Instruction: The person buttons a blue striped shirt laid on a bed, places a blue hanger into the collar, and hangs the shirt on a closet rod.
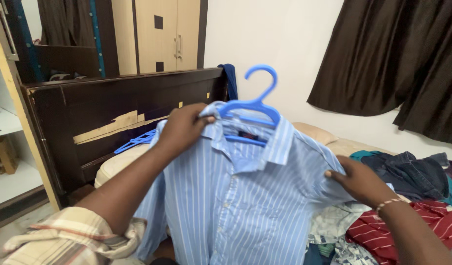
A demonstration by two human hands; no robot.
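A light blue shirt (236, 196) with thin white stripes hangs on a blue plastic hanger (255, 100) in front of me. My left hand (184, 128) grips the shirt's collar and shoulder at the left end of the hanger. My right hand (358, 179), with a beaded band on the wrist, pinches the shirt's right shoulder and sleeve. The hanger's hook points up, free of any rail.
A pile of clothes lies on the bed at right: a dark denim piece (412, 174), a red striped garment (422, 223). More blue hangers (135, 141) rest by the dark wooden headboard (113, 113). Dark curtains (397, 59) hang at right, a wardrobe (162, 34) behind.
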